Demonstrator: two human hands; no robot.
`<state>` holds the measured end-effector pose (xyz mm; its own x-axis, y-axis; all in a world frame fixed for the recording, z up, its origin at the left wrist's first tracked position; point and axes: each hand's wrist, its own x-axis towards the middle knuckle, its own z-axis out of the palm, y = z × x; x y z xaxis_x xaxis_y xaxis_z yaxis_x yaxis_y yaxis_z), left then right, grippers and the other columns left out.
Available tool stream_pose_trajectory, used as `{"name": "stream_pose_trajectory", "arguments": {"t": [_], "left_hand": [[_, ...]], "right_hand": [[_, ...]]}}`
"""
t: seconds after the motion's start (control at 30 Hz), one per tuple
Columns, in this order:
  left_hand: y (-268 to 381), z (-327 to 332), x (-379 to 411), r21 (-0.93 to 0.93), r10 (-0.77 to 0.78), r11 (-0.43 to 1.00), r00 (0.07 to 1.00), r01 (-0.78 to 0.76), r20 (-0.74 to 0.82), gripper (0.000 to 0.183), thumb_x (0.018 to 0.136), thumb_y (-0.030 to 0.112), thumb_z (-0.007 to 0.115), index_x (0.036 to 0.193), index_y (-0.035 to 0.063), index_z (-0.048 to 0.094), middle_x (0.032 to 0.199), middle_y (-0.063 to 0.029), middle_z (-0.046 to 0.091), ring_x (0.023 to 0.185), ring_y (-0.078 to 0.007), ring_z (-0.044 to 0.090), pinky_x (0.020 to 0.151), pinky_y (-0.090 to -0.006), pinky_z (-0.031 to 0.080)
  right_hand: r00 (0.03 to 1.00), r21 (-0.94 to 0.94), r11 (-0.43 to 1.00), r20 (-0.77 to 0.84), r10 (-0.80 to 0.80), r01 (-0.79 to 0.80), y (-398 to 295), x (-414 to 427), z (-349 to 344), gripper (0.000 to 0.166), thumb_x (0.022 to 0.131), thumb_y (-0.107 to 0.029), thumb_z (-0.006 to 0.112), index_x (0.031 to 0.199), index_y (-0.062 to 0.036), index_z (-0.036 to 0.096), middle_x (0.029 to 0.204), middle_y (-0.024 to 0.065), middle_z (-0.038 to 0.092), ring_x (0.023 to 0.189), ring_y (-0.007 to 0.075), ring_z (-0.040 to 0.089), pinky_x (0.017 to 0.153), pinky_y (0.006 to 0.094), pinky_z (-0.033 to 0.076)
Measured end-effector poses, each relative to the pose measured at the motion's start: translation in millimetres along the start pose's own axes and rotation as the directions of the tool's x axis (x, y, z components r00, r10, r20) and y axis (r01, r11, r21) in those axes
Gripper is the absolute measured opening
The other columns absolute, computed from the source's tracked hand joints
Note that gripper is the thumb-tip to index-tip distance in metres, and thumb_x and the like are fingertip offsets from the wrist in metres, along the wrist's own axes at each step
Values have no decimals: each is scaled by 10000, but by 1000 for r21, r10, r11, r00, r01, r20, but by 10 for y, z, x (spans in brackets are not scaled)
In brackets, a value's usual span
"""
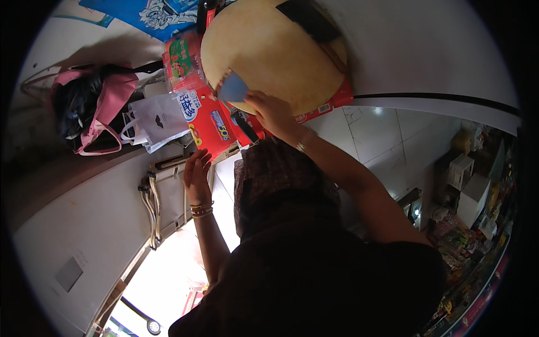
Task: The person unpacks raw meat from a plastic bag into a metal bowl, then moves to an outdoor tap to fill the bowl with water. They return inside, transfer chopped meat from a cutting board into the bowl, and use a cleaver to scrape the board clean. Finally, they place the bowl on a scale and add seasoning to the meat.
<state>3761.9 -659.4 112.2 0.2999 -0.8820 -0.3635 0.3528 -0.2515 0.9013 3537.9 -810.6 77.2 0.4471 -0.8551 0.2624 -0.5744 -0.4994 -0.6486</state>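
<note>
My right hand (269, 111) holds a flat blue scraper (233, 87) against the near left edge of a round wooden board (269, 50). Reddish-brown bits line the scraper's far edge. The board rests on red cardboard boxes (210, 126). Near my right hand, a tool with a black handle (245, 127) lies across the boxes; its head is partly hidden under the scraper. A dark, flat blade-like piece (309, 21) lies at the board's far right. My left hand (198, 170) is below the boxes' left corner, fingers slightly curled, apparently empty.
Left of the boxes stand a white paper bag (158, 118) and a pink bag (120, 88) with dark contents. Clear plastic packaging (181, 59) lies beside the board, and a dark bottle (206, 14) stands behind. Folded metal legs (153, 210) are at lower left.
</note>
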Motion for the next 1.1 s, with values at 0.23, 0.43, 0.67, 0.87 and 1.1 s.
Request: {"name": "stream_pose_trajectory", "arguments": {"t": [0.23, 0.43, 0.67, 0.87, 1.1], "left_hand": [[-41, -52, 8, 7, -26, 1000, 999, 26, -27, 282, 917, 184, 465, 1145, 22, 505, 1141, -113, 558, 1024, -202, 549, 874, -310, 414], [-41, -141, -42, 0, -39, 999, 997, 39, -63, 290, 917, 188, 467, 1150, 20, 504, 1134, -111, 561, 1021, -200, 551, 873, -307, 416], [85, -140, -87, 31, -34, 999, 998, 35, -45, 289, 915, 176, 469, 1151, 13, 504, 1125, -104, 564, 1020, -197, 550, 872, -299, 424], [37, -250, 21, 39, -55, 998, 998, 57, -37, 272, 918, 163, 463, 1143, 18, 514, 1127, -100, 567, 1010, -189, 557, 870, -292, 421], [72, -245, 228, 3, -91, 996, 994, 91, 57, 263, 912, 154, 478, 1143, 37, 520, 1138, -85, 567, 1004, -174, 563, 856, -282, 424]], "right_hand": [[884, -287, 921, 311, 349, -263, -133, -1238, -761, 355, 738, -22, 556, 1087, -83, 540, 1128, 32, 532, 859, 267, 585, 688, 368, 489], [979, -151, 987, 185, 86, -58, -189, -480, -103, 307, 747, -31, 534, 1050, -80, 539, 1104, 47, 532, 767, 263, 596, 647, 370, 494], [998, -62, 997, 44, 43, -40, -254, 270, 379, 328, 723, -24, 572, 1045, -84, 549, 1113, 57, 542, 814, 261, 603, 693, 364, 500], [977, -217, 953, -33, 211, -213, 5, -1011, -622, 344, 731, -12, 586, 1058, -118, 586, 1123, 23, 572, 928, 215, 600, 730, 312, 514], [911, -436, 867, 206, 357, -241, 302, -1669, -1564, 336, 736, -13, 569, 1059, -106, 571, 1171, -17, 541, 854, 212, 605, 718, 319, 516]]}}
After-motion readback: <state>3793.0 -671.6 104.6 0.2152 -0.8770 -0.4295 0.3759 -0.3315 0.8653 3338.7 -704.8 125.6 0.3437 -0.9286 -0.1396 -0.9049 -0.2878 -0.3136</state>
